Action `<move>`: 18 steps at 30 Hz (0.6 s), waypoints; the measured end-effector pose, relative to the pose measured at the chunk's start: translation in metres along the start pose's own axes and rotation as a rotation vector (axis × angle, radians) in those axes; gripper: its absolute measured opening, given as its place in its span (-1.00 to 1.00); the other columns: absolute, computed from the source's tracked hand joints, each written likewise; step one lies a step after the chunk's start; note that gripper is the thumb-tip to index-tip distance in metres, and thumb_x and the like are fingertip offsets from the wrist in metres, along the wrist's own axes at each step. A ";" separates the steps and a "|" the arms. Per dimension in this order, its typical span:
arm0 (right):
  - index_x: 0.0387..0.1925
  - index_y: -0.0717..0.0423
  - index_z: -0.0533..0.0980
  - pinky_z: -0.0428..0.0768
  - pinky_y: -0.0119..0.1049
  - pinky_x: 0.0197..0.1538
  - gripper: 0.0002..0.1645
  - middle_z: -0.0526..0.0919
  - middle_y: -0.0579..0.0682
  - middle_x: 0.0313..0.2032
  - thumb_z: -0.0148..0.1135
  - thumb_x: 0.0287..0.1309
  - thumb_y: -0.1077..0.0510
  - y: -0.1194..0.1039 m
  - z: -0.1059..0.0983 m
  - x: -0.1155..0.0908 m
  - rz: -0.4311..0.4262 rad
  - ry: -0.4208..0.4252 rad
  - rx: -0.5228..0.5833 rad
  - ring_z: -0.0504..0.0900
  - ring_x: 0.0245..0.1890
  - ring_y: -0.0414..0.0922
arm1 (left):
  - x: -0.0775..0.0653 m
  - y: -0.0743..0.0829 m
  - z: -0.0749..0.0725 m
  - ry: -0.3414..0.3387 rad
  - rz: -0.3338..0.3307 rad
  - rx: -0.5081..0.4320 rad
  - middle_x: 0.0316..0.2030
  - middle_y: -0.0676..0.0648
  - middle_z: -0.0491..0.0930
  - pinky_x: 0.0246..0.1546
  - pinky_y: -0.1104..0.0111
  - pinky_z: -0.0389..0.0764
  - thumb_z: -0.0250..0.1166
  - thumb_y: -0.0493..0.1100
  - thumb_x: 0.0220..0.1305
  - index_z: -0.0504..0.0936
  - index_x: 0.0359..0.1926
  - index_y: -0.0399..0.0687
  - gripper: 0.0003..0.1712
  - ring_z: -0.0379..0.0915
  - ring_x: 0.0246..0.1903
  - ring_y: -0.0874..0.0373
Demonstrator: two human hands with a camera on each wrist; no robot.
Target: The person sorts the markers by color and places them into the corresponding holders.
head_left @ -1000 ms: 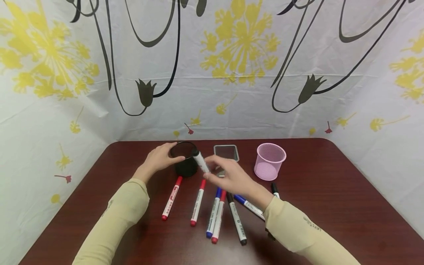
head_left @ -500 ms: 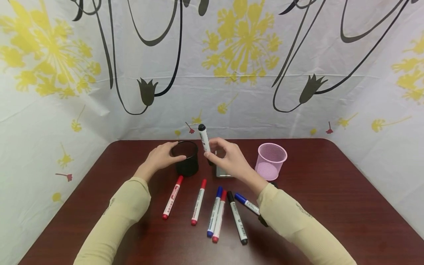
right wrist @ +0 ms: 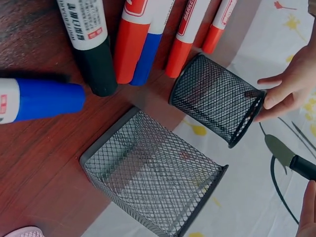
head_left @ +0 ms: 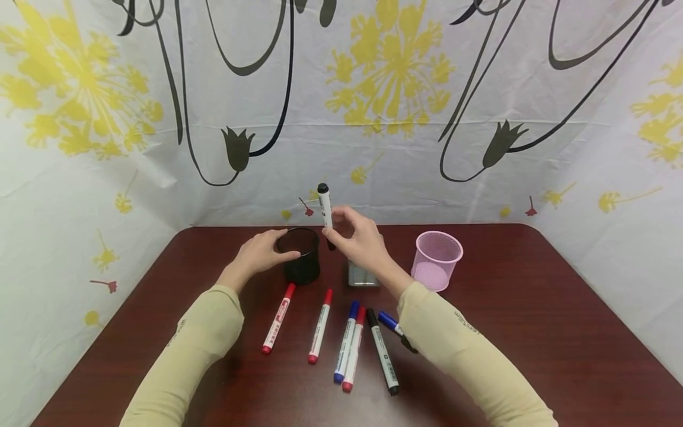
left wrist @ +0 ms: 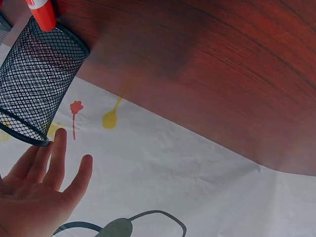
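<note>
My left hand (head_left: 260,254) grips the rim of a round black mesh pen holder (head_left: 303,270), thumb at the near side and fingers at the far left side. In the left wrist view the fingers (left wrist: 58,160) look fairly straight against the rim of the holder (left wrist: 42,74). Pinched upright between thumb and fingers of my right hand (head_left: 363,238) is a black-capped whiteboard marker (head_left: 325,207). It hangs just right of the black holder, above rim height. Only its black end (right wrist: 302,167) shows in the right wrist view.
Behind my right hand stands a square grey mesh holder (head_left: 363,276), partly hidden. Further right is a pink mesh holder (head_left: 436,261). Several red, blue and black markers (head_left: 319,329) lie on the dark red table (head_left: 533,332). A patterned white sheet (head_left: 395,178) rises behind the table.
My right hand has moved up and away from me with the marker, which has turned from tilted to nearly upright. My left hand stays at the black holder.
</note>
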State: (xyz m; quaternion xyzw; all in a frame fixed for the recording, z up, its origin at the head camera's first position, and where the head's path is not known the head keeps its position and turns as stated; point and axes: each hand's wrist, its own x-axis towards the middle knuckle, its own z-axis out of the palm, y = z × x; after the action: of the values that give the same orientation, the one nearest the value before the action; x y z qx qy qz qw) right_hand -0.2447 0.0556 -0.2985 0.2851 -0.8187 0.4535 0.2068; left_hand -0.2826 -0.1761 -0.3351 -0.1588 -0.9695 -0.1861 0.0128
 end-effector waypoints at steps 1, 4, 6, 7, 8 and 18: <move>-0.09 0.06 0.48 0.46 -0.34 -0.30 -0.65 0.57 -0.10 -0.22 0.21 0.04 0.10 0.001 0.001 0.001 0.007 0.001 0.006 0.51 -0.35 -0.28 | 0.000 0.000 0.000 -0.002 0.000 -0.002 0.13 -0.22 0.29 -0.03 0.00 0.27 0.17 0.31 -0.01 0.26 0.23 -0.18 -0.09 0.21 0.08 -0.09; -0.09 0.10 0.46 0.48 -0.37 -0.22 -0.65 0.56 -0.06 -0.21 0.20 0.06 0.12 0.004 0.005 0.004 0.024 0.000 0.051 0.53 -0.29 -0.25 | -0.001 0.001 0.000 -0.003 -0.003 -0.009 0.13 -0.22 0.30 -0.02 0.00 0.26 0.18 0.30 -0.01 0.26 0.23 -0.19 -0.09 0.21 0.08 -0.09; -0.09 0.12 0.45 0.49 -0.38 -0.19 -0.66 0.55 -0.04 -0.23 0.19 0.07 0.13 0.006 0.008 0.006 0.032 -0.002 0.093 0.54 -0.25 -0.24 | -0.001 0.001 0.000 -0.003 -0.003 -0.012 0.13 -0.21 0.30 -0.02 0.00 0.26 0.18 0.30 0.00 0.26 0.23 -0.18 -0.10 0.21 0.08 -0.09; -0.09 0.14 0.45 0.49 -0.39 -0.18 -0.66 0.55 -0.03 -0.23 0.19 0.07 0.14 0.007 0.009 0.007 0.032 -0.001 0.109 0.53 -0.24 -0.23 | -0.001 0.001 0.000 -0.003 -0.001 -0.012 0.13 -0.22 0.29 -0.02 0.00 0.26 0.17 0.30 0.00 0.25 0.23 -0.19 -0.10 0.21 0.08 -0.09; -0.09 0.14 0.45 0.49 -0.39 -0.18 -0.67 0.55 -0.03 -0.24 0.18 0.08 0.14 0.007 0.010 0.007 0.030 0.000 0.119 0.53 -0.23 -0.23 | -0.001 0.000 0.000 -0.004 0.001 -0.011 0.13 -0.22 0.29 -0.02 -0.01 0.25 0.17 0.30 0.00 0.25 0.23 -0.19 -0.10 0.21 0.09 -0.10; -0.08 0.16 0.45 0.50 -0.41 -0.22 -0.66 0.54 -0.01 -0.25 0.17 0.09 0.13 0.010 0.019 0.013 0.041 0.012 0.126 0.50 -0.20 -0.20 | -0.001 0.000 0.000 -0.001 0.000 -0.005 0.13 -0.22 0.30 -0.05 0.00 0.29 0.18 0.31 -0.01 0.26 0.23 -0.19 -0.09 0.23 0.07 -0.09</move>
State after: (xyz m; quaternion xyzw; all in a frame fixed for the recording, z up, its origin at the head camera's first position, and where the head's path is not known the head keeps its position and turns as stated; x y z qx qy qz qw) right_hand -0.2627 0.0397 -0.3062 0.2780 -0.7928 0.5101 0.1842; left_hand -0.2817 -0.1762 -0.3348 -0.1591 -0.9691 -0.1882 0.0118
